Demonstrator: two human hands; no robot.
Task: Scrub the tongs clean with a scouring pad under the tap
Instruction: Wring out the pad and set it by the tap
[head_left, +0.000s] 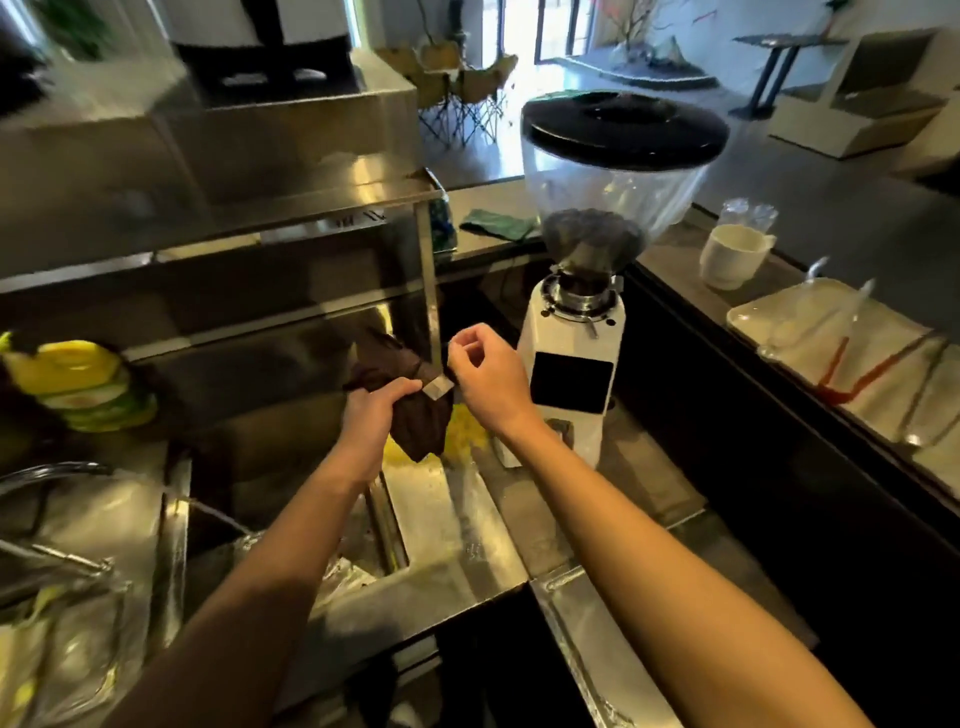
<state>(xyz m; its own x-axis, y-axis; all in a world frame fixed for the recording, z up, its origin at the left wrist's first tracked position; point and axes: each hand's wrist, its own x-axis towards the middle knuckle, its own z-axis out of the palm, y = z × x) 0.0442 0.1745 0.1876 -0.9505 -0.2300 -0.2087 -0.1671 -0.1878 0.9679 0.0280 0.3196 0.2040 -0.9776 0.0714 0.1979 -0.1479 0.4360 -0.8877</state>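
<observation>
My left hand (376, 410) grips a dark brown cloth (421, 426) that hangs over the steel counter. A small silvery metal piece, apparently the tongs (436, 387), sticks out of the cloth between my hands. My right hand (485, 376) is just to the right of it, with thumb and fingers pinched at its upper end. Several yellow and green scouring pads (83, 384) are stacked on the shelf at far left. The curved tap (52, 470) and the sink (176, 519) are at lower left, away from both hands.
A white coffee grinder (571, 364) with a bean hopper stands right beside my right hand. Something yellow (462, 441) lies under the cloth. On the right counter are a pale tray (748, 317) of utensils, some red-handled, and a white cup (732, 254). A steel shelf post (428, 280) rises behind the cloth.
</observation>
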